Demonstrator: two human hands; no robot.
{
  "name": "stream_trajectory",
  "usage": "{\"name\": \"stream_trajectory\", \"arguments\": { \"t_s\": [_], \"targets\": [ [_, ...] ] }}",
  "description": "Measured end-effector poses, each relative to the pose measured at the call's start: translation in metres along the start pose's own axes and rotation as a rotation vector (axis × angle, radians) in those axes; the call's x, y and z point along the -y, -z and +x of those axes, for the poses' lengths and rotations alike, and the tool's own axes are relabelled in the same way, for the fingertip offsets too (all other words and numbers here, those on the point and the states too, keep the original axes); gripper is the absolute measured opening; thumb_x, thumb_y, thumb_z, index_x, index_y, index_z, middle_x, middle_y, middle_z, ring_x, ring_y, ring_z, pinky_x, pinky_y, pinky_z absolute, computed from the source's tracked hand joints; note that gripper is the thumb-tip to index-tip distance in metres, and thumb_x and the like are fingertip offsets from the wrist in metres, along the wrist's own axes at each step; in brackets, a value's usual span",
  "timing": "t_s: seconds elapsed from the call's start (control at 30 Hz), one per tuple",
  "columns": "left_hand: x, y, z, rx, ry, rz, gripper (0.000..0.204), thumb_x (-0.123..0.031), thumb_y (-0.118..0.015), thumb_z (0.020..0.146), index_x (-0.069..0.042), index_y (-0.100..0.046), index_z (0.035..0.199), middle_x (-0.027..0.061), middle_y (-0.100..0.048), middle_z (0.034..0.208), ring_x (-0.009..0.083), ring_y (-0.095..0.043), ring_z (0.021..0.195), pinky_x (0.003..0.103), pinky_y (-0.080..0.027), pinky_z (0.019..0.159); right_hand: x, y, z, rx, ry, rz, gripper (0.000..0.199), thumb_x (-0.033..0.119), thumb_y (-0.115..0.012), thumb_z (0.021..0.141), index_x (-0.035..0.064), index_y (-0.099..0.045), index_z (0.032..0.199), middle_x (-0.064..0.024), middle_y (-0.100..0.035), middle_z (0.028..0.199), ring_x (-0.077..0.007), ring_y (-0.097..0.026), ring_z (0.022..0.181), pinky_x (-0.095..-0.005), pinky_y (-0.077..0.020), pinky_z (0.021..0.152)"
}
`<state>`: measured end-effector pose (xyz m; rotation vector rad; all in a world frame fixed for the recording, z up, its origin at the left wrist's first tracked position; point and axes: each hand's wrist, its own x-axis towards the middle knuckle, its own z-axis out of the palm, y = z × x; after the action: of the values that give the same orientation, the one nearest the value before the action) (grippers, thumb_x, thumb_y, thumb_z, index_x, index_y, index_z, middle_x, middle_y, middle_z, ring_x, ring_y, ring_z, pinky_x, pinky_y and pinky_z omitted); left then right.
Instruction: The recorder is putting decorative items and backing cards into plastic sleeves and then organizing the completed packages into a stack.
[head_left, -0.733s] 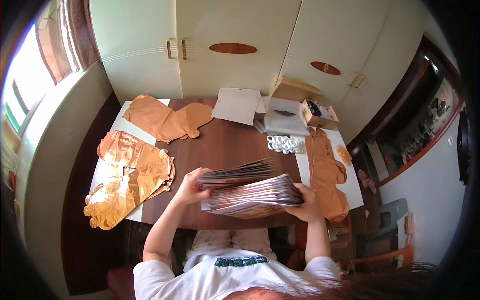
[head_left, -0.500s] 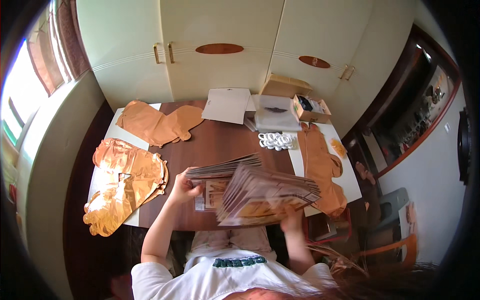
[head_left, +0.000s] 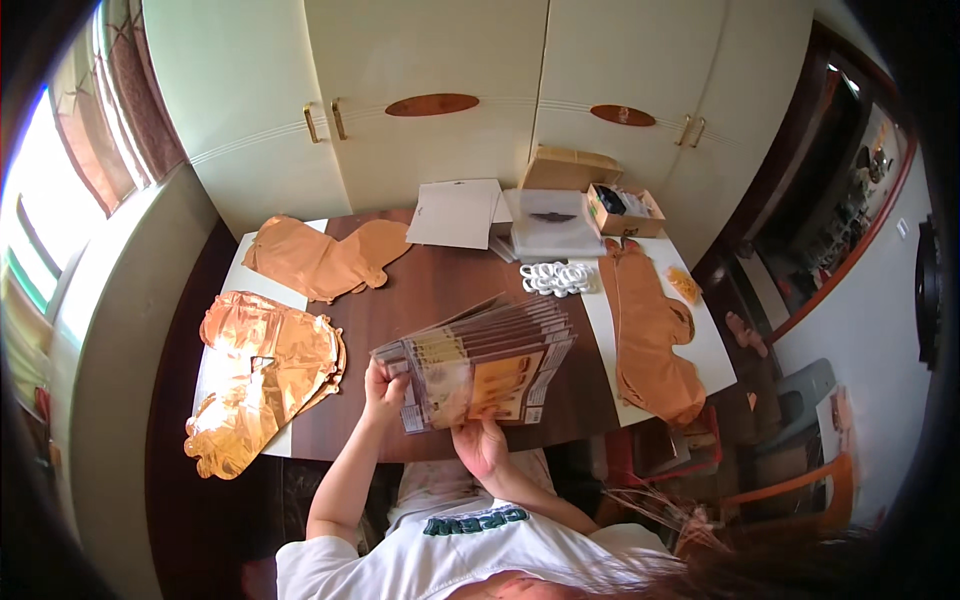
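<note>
A fanned stack of flat printed packages (head_left: 500,365), brown and yellow with clear-looking edges, is held up over the near edge of the table. My left hand (head_left: 385,390) is closed round the stack's left end, with the thumb on the near side. At the lower edge my right hand (head_left: 482,447) grips the stack from below, some of its fingers hidden by the packages. To the left lie shiny copper foil balloons (head_left: 270,365), flat and piled up. More flat copper foil balloons (head_left: 315,258) rest behind them, and another pile of foil balloons (head_left: 648,340) is on the right.
White ring-shaped coils (head_left: 556,278) sit right of the middle of the dark brown table (head_left: 380,315). Farther back are pale card sheets (head_left: 455,213), a stack of clear plastic bags (head_left: 555,225) and a small open box (head_left: 627,215). A small yellow bundle (head_left: 683,284) lies at the right edge.
The packages, earlier split into two spread portions, are now together in one fanned stack. My right hand has moved left and under the stack; my left hand still grips its left end.
</note>
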<state>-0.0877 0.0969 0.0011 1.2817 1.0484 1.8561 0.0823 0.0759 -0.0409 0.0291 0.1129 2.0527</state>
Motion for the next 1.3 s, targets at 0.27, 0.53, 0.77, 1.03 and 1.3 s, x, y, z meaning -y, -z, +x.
{"name": "stream_trajectory", "arguments": {
  "t_s": [0.27,0.53,0.77,1.03,1.3],
  "targets": [
    [-0.009,-0.013,-0.004,0.196,-0.24,-0.089,0.066,-0.011,-0.073,0.064,-0.002,-0.032,0.115,0.0083,-0.05,0.106,0.0156,-0.05,0.099,0.03,-0.042,0.086,-0.006,0.012,0.008,-0.058,0.064,-0.045,0.046,0.016,-0.063,0.078,0.0107,-0.045,0.121,-0.0023,-0.05,0.121,-0.0176,-0.044,0.114,-0.0331,-0.0342,0.1],
    [-0.005,-0.003,-0.005,0.158,0.042,-0.045,0.076,-0.005,-0.077,0.059,-0.002,-0.027,0.117,0.011,-0.048,0.11,0.0161,-0.049,0.101,0.031,-0.043,0.087,0.003,0.008,0.001,-0.214,-0.044,-0.292,0.044,0.019,-0.062,0.08,0.0082,-0.044,0.119,-0.0054,-0.05,0.118,-0.0181,-0.047,0.111,-0.0319,-0.0389,0.096],
    [-0.007,-0.008,-0.011,0.2,0.08,-0.002,0.075,-0.004,-0.076,0.059,-0.002,-0.028,0.117,0.0121,-0.048,0.11,0.017,-0.049,0.103,0.033,-0.043,0.087,0.101,-0.058,-0.031,-0.145,-0.911,-0.805,0.049,0.024,-0.067,0.077,0.0002,-0.046,0.114,-0.0118,-0.053,0.112,-0.0207,-0.056,0.098,-0.0289,-0.0472,0.082],
    [-0.008,-0.012,-0.017,0.237,0.061,-0.01,0.083,-0.003,-0.077,0.057,-0.003,-0.026,0.122,0.0127,-0.046,0.113,0.0199,-0.049,0.105,0.035,-0.043,0.089,0.158,-0.052,0.003,0.339,0.367,-1.781,0.149,0.044,-0.087,0.038,0.0079,0.023,0.133,-0.0184,-0.009,0.141,-0.0282,-0.015,0.131,-0.0418,-0.0138,0.107],
    [0.0,-0.006,-0.02,0.233,0.043,0.051,0.092,-0.025,-0.081,0.058,-0.001,-0.022,0.125,0.0127,-0.042,0.116,0.0202,-0.044,0.108,0.035,-0.038,0.093,0.14,-0.036,0.04,0.496,0.025,-1.799,0.063,0.022,-0.08,0.051,0.0048,-0.057,0.108,-0.0074,-0.059,0.106,-0.0204,-0.055,0.096,-0.0315,-0.0429,0.085]
  ]
}}
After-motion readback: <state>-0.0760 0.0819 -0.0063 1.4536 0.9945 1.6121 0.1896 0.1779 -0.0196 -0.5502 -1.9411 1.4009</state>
